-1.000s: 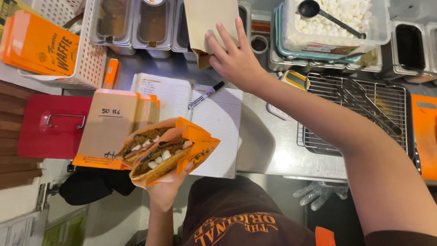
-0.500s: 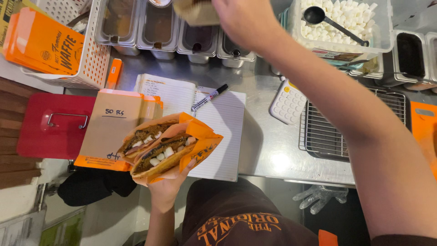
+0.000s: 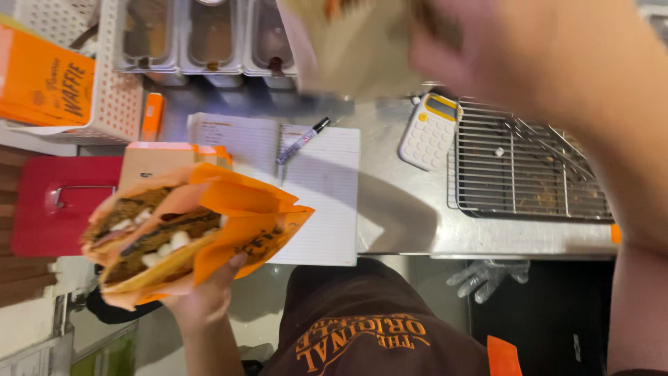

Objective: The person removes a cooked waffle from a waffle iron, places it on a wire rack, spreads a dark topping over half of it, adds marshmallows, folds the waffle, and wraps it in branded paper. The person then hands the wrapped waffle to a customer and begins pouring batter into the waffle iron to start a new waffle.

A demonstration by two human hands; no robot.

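Waffles (image 3: 149, 237) already in orange sleeves, clamped by my left hand (image 3: 202, 299) near-left. Right hand (image 3: 529, 63) fingers pinch brown paper bag (image 3: 355, 45) far-centre, blurred. I judge bagging's still undone.

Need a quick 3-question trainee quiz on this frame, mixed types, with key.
1. True or false: the left hand holds filled waffles in orange paper sleeves.
2. What lies on the open notebook? A) marker pen B) spoon C) glove
3. Fill in: the white calculator sits just left of the wire ____.

Key: 1 true; 2 A; 3 rack. The right hand is blurred, gripping a tan paper bag.
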